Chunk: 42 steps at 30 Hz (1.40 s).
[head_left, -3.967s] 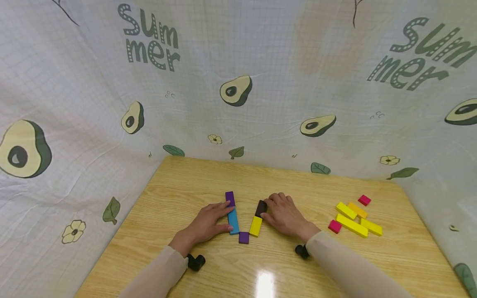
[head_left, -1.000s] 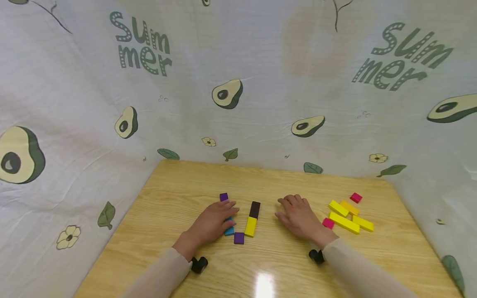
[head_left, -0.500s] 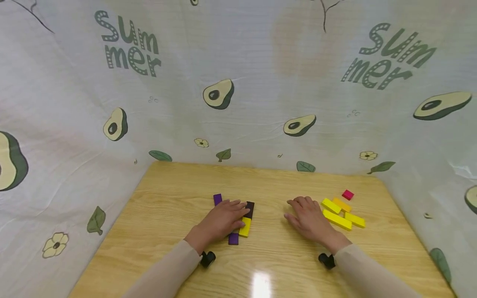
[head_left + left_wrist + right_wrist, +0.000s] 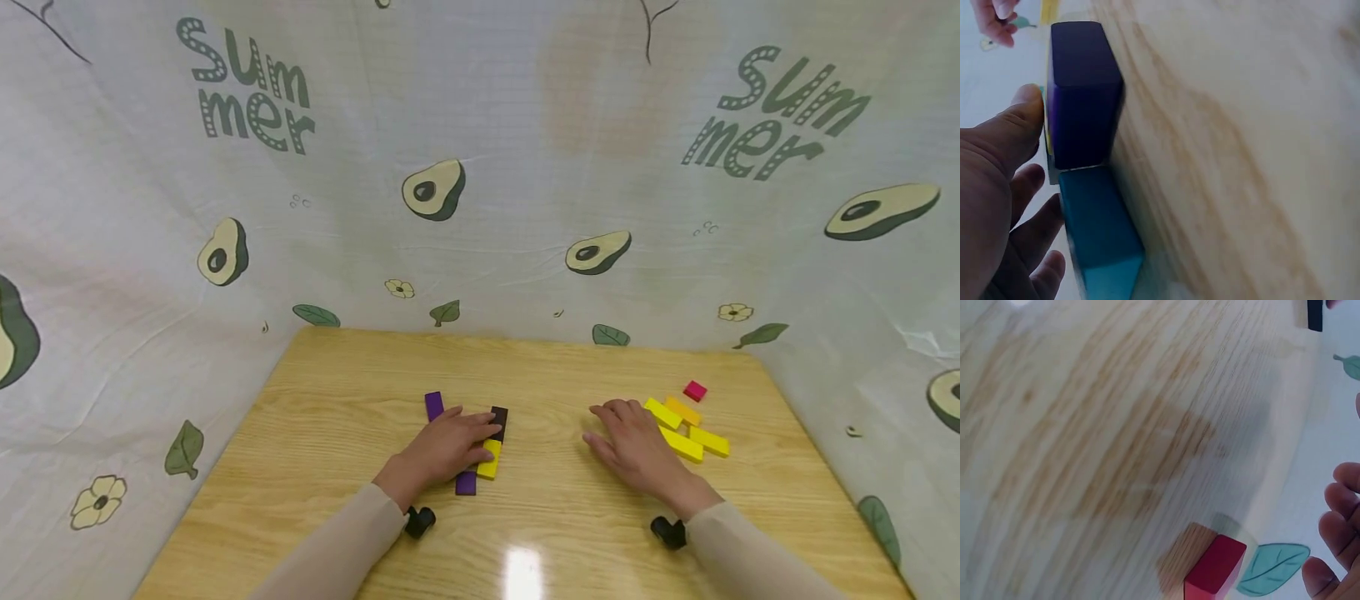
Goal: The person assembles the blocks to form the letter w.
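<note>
The table [image 4: 337, 400] is light wood, walled on three sides by an avocado-print cloth [image 4: 525, 167]. My left hand [image 4: 448, 447] lies flat, fingers straight, over the middle cluster of blocks; its fingertips touch the dark block [image 4: 499, 420] and the yellow block [image 4: 490, 461] below it. In the left wrist view my thumb sits against a purple block [image 4: 1082, 94], with the blue block [image 4: 1100, 234] end to end behind it. Another purple block [image 4: 433, 405] shows just beyond my knuckles in the head view, a small purple one [image 4: 466, 483] near my wrist. My right hand [image 4: 637, 447] rests palm down, fingers relaxed and slightly spread, holding nothing, just beside the yellow pile [image 4: 686, 433] at the right. A red block [image 4: 694, 390] lies apart behind that pile; another red block [image 4: 1216, 569] lies near my fingers in the right wrist view
</note>
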{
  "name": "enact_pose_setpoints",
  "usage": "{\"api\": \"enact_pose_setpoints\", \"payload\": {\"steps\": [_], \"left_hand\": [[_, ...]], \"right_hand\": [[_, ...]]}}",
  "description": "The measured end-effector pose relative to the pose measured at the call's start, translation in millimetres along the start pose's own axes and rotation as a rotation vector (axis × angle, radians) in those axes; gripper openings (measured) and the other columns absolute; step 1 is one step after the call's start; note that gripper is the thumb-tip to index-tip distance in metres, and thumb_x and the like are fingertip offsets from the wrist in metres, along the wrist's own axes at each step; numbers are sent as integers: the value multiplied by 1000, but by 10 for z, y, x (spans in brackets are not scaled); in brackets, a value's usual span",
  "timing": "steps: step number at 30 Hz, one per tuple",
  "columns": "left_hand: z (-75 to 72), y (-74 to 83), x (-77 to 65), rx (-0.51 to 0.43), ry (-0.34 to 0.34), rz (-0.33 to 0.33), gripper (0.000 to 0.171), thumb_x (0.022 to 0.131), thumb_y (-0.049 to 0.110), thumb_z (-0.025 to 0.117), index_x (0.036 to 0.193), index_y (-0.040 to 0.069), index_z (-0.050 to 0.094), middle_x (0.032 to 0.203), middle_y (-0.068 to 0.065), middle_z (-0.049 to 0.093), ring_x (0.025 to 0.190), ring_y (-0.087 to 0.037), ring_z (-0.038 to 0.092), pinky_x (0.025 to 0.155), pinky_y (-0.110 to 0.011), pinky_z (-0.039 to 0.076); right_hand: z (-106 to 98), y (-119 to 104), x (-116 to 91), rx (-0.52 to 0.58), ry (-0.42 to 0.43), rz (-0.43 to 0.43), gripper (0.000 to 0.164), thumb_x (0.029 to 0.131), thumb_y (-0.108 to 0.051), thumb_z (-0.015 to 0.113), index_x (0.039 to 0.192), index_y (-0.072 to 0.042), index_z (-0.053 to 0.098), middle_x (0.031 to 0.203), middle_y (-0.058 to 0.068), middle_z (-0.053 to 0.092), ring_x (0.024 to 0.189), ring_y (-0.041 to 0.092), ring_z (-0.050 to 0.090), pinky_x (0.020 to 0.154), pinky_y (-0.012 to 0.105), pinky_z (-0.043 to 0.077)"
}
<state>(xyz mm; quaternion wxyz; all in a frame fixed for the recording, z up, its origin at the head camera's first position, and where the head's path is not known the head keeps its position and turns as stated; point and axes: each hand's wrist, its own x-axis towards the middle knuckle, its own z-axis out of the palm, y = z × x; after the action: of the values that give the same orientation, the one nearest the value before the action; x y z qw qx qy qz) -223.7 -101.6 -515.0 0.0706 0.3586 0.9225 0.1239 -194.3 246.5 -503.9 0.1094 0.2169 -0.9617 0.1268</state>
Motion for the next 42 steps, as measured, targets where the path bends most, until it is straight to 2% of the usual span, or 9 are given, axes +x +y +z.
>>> {"api": "enact_pose_setpoints", "payload": {"steps": [5,12,21,32,35,42], "left_hand": [[2,6,2,-38,-16,-8,50,108,39,59,154,18,57,164,-2,49,145,-22,55,128,-50,32],[4,13,-8,-83,-25,-35,51,109,40,58,157,23,54,167,1,44,149,-25,49,119,-43,45],[-8,-6,-13,-102,-32,-39,51,108,41,59,156,24,54,167,2,44,150,-24,47,120,-44,44],[10,-39,-30,-115,-13,-33,50,107,39,61,154,22,58,165,0,48,148,-26,50,120,-46,45],[8,-38,-29,-119,-17,-37,50,108,39,61,154,22,57,165,0,47,148,-26,50,120,-46,44],[7,-38,-24,-105,-14,-27,50,108,39,61,155,22,57,165,1,47,148,-25,51,119,-44,45]], "right_hand": [[-56,15,-54,1,1,27,47,101,-32,72,136,-1,65,126,17,64,112,36,55,95,55,48],[-123,65,-149,1,51,39,46,98,-29,75,133,0,66,123,18,64,110,37,56,92,57,48],[-209,164,-249,-14,59,76,48,98,-30,76,134,0,66,124,19,65,108,37,56,87,55,47],[-238,261,-411,-30,26,133,49,99,-31,74,135,1,65,126,22,65,109,39,55,89,56,46],[-244,278,-448,-30,14,153,50,99,-31,75,135,1,65,126,22,65,112,40,54,92,59,47],[-266,388,-574,-30,10,203,43,94,-27,79,126,0,68,121,19,64,110,40,53,89,61,46]]}}
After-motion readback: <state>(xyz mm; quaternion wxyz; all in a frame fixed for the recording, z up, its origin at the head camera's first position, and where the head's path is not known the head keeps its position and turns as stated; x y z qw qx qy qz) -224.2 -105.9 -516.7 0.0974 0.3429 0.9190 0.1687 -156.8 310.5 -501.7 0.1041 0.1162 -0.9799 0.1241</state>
